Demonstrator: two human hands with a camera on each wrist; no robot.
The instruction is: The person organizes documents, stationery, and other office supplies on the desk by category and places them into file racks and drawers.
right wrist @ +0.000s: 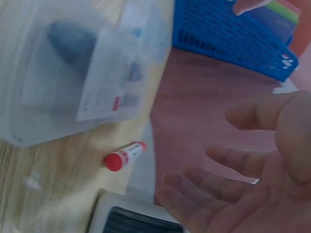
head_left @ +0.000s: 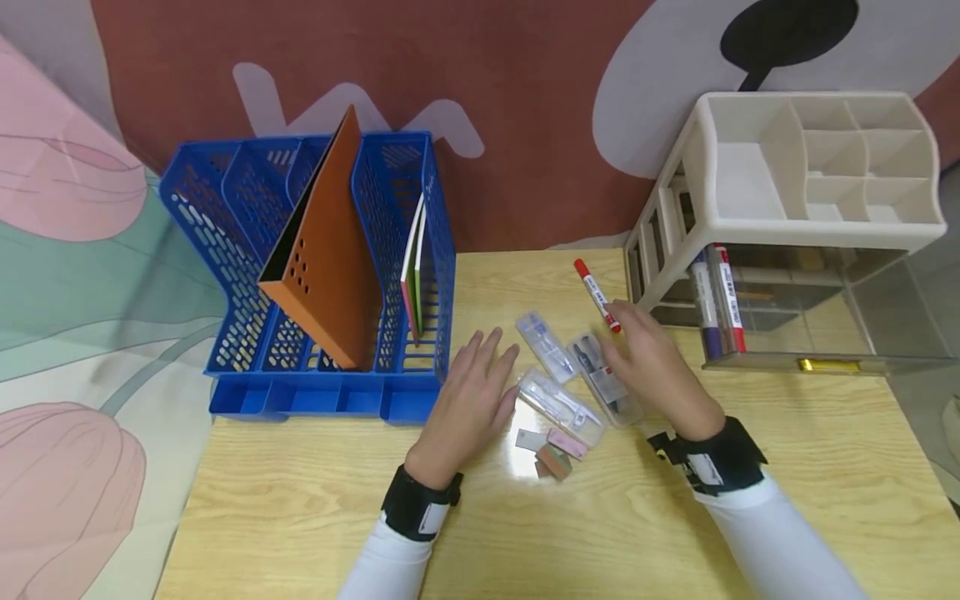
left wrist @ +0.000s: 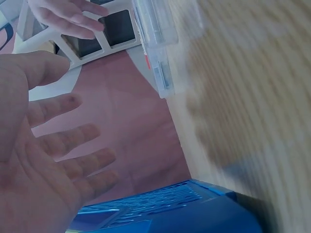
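In the head view my left hand (head_left: 468, 400) is held over the table with its fingers spread, beside the blue file rack. The left wrist view shows nothing in its palm. My right hand (head_left: 656, 362) reaches over a clear case with dark pens (head_left: 600, 375), its fingers close to a red marker (head_left: 592, 287) lying on the table. In the right wrist view its fingers are loosely bent and empty, and the marker lies apart from them. Between the hands are two more clear cases, one with blue contents (head_left: 546, 346) and one with white contents (head_left: 562, 408).
The blue file rack (head_left: 442, 275) holds an orange folder (head_left: 333, 275) and thin booklets (head_left: 414, 275). A white desk organizer (head_left: 712, 167) stands right, its clear drawer (head_left: 757, 362) pulled out with markers (head_left: 723, 300) inside. Several small blocks, one a pink block (head_left: 567, 443), lie near the front.
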